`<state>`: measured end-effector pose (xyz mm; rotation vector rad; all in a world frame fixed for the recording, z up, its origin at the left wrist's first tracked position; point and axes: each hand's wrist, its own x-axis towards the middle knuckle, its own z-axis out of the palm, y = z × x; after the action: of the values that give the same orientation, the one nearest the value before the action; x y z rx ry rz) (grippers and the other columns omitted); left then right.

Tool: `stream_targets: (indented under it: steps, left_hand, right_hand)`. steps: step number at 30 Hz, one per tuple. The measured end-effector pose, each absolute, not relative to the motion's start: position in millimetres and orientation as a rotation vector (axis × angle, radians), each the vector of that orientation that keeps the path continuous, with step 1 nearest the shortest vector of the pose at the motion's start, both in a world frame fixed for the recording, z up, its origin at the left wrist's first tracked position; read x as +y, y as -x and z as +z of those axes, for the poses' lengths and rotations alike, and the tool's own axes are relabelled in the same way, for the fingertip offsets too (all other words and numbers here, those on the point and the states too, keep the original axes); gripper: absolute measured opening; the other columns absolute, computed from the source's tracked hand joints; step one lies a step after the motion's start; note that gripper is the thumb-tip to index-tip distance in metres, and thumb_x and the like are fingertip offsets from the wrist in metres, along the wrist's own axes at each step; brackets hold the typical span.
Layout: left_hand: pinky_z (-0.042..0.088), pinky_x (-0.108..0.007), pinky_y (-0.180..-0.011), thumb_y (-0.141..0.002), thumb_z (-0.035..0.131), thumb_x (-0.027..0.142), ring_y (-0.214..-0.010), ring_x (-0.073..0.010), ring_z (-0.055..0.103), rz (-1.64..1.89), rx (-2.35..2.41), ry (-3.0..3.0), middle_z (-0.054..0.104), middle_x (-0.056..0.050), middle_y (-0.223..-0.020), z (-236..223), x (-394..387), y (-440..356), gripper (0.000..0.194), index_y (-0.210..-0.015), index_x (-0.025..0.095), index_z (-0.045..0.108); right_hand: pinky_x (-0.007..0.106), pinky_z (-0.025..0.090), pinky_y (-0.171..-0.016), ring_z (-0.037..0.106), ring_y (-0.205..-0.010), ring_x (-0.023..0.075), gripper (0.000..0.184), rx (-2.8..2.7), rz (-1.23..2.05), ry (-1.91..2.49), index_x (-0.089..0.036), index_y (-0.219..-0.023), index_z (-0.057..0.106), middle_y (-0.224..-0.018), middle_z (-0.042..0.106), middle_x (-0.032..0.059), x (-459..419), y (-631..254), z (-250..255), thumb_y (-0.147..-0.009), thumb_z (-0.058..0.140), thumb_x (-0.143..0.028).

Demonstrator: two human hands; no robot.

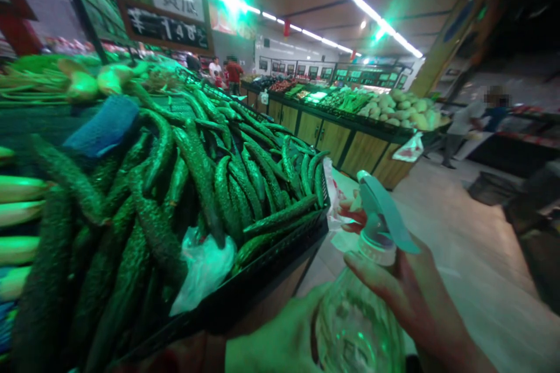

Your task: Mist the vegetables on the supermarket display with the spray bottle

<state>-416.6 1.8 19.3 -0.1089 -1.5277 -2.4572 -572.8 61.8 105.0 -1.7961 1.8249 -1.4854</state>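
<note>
A heap of cucumbers point(196, 186) fills the crate point(280, 256) on the left, with a plastic bag point(203, 268) lying among them near the crate's front edge and a cloth point(102, 125) resting on the pile toward its back left. A price sign point(164, 8) stands above the far side. Just right of the crate's front right corner, the spray bottle point(363, 303) sits between the left hand point(275, 338) below it and the right hand point(406, 291) at its neck. Behind, across the aisle, another produce table point(350, 139) carries piled vegetables.

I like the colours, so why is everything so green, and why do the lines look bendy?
Head view: green lamp glare near the ceiling tints the cucumbers and the left hand; the wide lens bends the crate and ceiling lights; the bottle in the right hand and the far stalls look soft; corners go dark.
</note>
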Motion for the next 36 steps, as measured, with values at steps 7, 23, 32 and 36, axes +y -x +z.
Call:
stream_targets:
  steps: [7, 23, 32, 36]
  left_hand:
    - [0.050, -0.048, -0.105, -0.054, 0.095, 0.029, -0.116, -0.0321, 0.068, -2.364, -1.470, -0.036, 0.067, -0.009, -0.134, 20.3, -20.1, 456.4, 0.090, -0.136, 0.026, 0.058]
    - [0.045, -0.059, -0.110, -0.091, 0.066, 0.038, -0.130, -0.0303, 0.056, -1.951, -1.795, -0.508, 0.055, -0.011, -0.145, 9.3, -89.2, 478.1, 0.051, -0.137, 0.021, 0.054]
    - [0.045, -0.059, -0.110, -0.091, 0.066, 0.039, -0.129, -0.0303, 0.057, -1.912, -1.757, -0.567, 0.057, -0.012, -0.144, 12.3, -97.7, 487.9, 0.051, -0.137, 0.021, 0.054]
    - [0.042, -0.061, -0.113, -0.089, 0.070, 0.039, -0.134, -0.0319, 0.055, -1.895, -1.672, -0.550, 0.056, -0.012, -0.147, 11.2, -97.0, 497.3, 0.055, -0.138, 0.021, 0.054]
  right_hand:
    - [0.043, 0.053, -0.094, 0.064, -0.110, 0.0285, 0.059, 1.838, -1.452, 1.813, -0.030, -0.139, 0.056, -0.120, 0.068, 0.0043, 25.3, 604.6, 110.0, -0.084, 0.069, -0.045]
    - [0.042, 0.055, -0.094, 0.064, -0.105, 0.0274, 0.054, 1.573, -1.408, 1.734, -0.029, -0.134, 0.055, -0.094, 0.065, 0.0000, -58.6, 650.2, 106.6, -0.081, 0.067, -0.035]
    - [0.047, 0.059, -0.094, 0.063, -0.120, 0.0328, 0.055, 1.451, -1.404, 1.896, -0.028, -0.135, 0.053, -0.123, 0.068, 0.0071, -82.6, 666.5, 104.0, -0.082, 0.067, -0.028]
    - [0.043, 0.062, -0.082, 0.071, -0.096, 0.0290, 0.054, 1.342, -1.312, 1.969, -0.028, -0.134, 0.052, -0.089, 0.071, 0.0019, -92.6, 673.9, 108.0, -0.082, 0.068, -0.026]
